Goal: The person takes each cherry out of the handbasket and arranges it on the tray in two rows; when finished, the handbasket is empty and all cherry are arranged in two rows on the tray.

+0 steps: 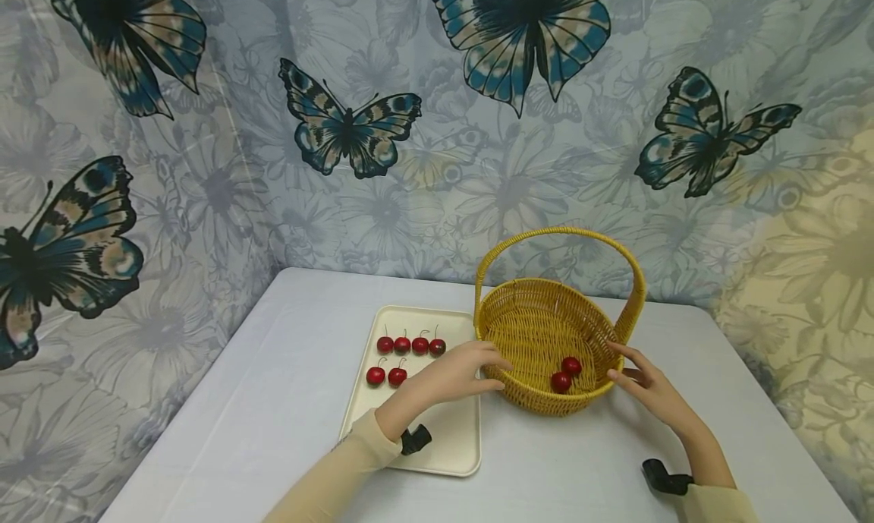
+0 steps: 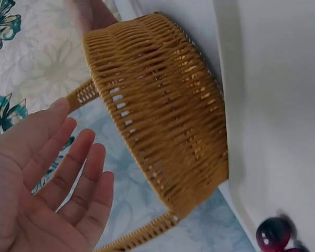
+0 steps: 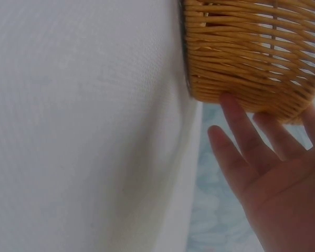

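A yellow wicker basket (image 1: 539, 341) with a tall arched handle stands upright on the table, two red cherries (image 1: 566, 375) lying inside it. At its left side is my left hand (image 1: 454, 373), fingers loosely extended; the left wrist view shows its palm apart from the woven wall (image 2: 157, 110), holding nothing. My right hand (image 1: 645, 386) is at the basket's right rim. In the right wrist view its spread fingers (image 3: 247, 131) are right by the basket wall and seem to touch it. Several cherries with stems (image 1: 411, 345) lie in two rows on a cream tray (image 1: 444, 451).
The tray lies just left of the basket, partly under my left forearm. White cloth (image 1: 273, 371) covers the table. Behind it hangs a butterfly-print fabric (image 1: 382, 204), close to the back edge. Black devices (image 1: 665, 479) are strapped at both wrists.
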`<state>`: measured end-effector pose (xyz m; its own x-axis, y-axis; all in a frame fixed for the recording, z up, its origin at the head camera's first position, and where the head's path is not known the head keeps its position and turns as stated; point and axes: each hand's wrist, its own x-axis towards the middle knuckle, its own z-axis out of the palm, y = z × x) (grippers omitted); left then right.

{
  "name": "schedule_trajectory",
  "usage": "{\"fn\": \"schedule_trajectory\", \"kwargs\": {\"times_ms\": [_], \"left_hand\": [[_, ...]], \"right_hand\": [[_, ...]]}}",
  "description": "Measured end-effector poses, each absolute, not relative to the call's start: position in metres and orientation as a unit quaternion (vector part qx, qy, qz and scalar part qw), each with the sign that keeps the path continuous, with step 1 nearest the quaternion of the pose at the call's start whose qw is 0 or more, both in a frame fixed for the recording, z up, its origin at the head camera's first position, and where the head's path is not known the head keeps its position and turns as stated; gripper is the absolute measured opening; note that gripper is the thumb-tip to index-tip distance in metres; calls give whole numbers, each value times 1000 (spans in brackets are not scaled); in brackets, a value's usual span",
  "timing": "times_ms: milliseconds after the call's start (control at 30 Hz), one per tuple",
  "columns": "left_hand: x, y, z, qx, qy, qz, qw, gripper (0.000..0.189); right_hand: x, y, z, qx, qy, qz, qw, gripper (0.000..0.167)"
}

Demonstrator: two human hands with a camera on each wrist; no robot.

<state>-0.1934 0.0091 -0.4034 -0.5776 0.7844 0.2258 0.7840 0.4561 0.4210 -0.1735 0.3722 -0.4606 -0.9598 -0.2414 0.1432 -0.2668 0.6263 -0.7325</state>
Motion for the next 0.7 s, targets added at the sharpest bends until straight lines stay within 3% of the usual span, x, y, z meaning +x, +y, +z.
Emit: {"fn": "schedule_trajectory", "kwargs": {"times_ms": [233,700], "left_hand": [[-201,38,-408,478,839,259,-18,29],[-220,89,-426,466,845,260,27,29]], "right_hand": [[-174,373,-461,142,-904,403,17,53],[-174,372,-460,141,-903,406,17,53]]}}
